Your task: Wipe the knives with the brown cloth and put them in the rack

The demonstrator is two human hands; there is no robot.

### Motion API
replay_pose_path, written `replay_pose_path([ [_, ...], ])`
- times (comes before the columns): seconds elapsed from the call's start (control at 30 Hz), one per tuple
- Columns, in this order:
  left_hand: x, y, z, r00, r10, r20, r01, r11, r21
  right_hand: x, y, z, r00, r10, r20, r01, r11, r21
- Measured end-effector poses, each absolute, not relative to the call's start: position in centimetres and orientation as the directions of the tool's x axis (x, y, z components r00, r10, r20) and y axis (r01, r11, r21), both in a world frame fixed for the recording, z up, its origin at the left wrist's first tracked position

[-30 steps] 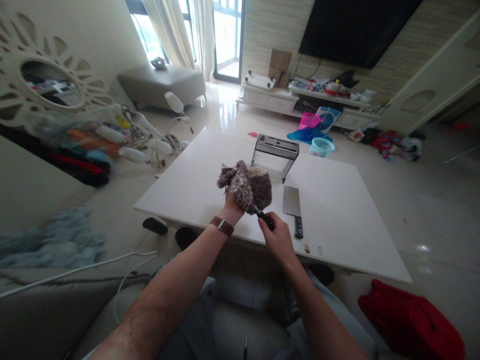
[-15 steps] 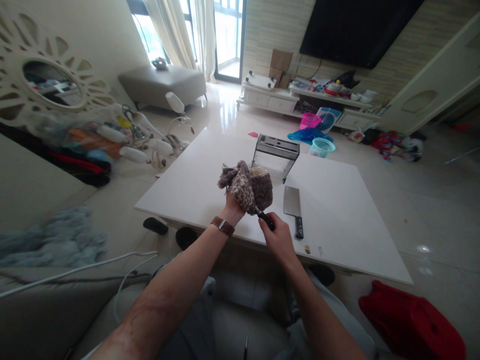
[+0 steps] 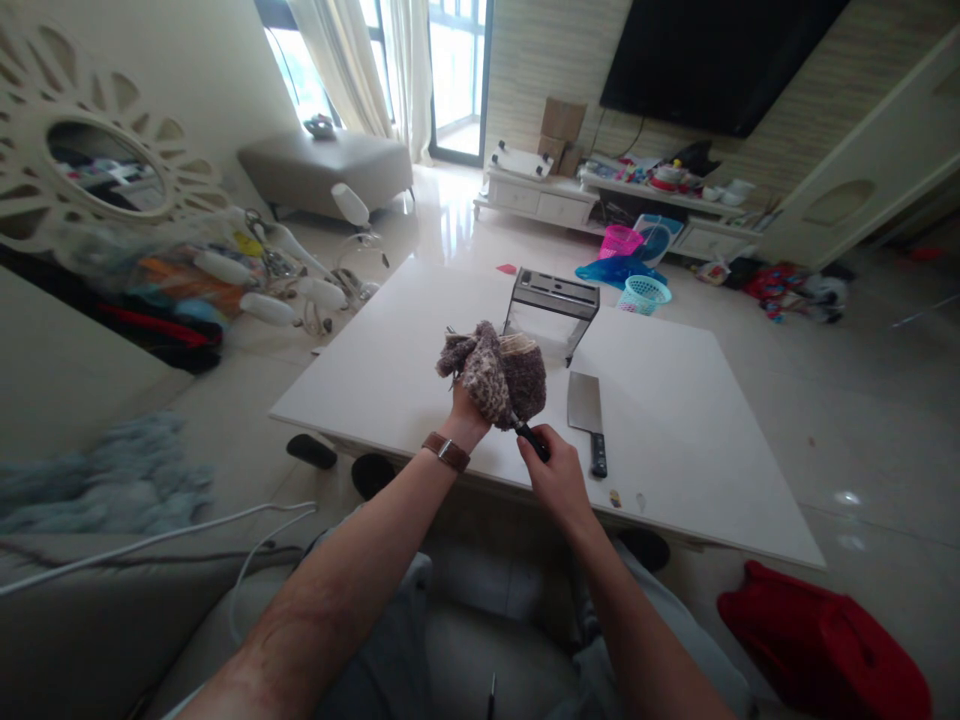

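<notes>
A fuzzy brown cloth (image 3: 487, 378) is bunched in my left hand (image 3: 469, 414), whose fingers are mostly covered by it. My right hand (image 3: 559, 472) is wrapped round the black handle of a knife (image 3: 534, 441). The cloth is folded over the knife's blade, which is hidden. Both hands are above the front part of the white table (image 3: 675, 430). Just right of them a cleaver (image 3: 585, 402) lies flat, its black handle toward me. Behind the cloth stands a knife block (image 3: 556, 292) with a slotted dark top and clear sides.
Two small objects lie near the table's front edge, one of them a yellowish piece (image 3: 615, 498). Beyond the table are a light-blue basket (image 3: 645, 293) and a pink basket (image 3: 619, 242). A red stool-like object (image 3: 821, 640) stands on the floor at right.
Almost nothing differs. The cloth and both hands sit very slightly further right, still holding the same things.
</notes>
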State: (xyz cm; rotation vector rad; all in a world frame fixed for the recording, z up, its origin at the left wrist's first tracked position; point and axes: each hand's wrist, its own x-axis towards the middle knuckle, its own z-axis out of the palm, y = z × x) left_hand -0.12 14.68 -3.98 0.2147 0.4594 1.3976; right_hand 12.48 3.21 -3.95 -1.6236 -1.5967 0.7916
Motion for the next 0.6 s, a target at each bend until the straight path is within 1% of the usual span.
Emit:
replay_pose_path([
  [0.2,-0.4,14.7,-3.9,0.102,0.978,-0.181,-0.894,0.17,0.415,12.6,3.3,-3.9,0.034,0.998,0.057,0.572,0.028,-0.82],
  [0.43,-2.7,16.1,-2.4,0.052,0.994,-0.101,-0.873,0.095,0.479,12.9,3.3,-3.6,0.001,0.999,0.042,0.605,0.033,-0.796],
  [0.5,-4.0,16.5,-1.9,0.028,0.996,-0.082,-0.875,0.064,0.48,12.8,3.2,-3.5,-0.012,0.999,0.039,0.619,0.038,-0.785],
  [0.6,-5.8,16.9,-1.5,0.005,0.993,-0.12,-0.875,0.062,0.48,12.8,3.1,-3.4,-0.018,0.999,0.044,0.628,0.046,-0.777],
])
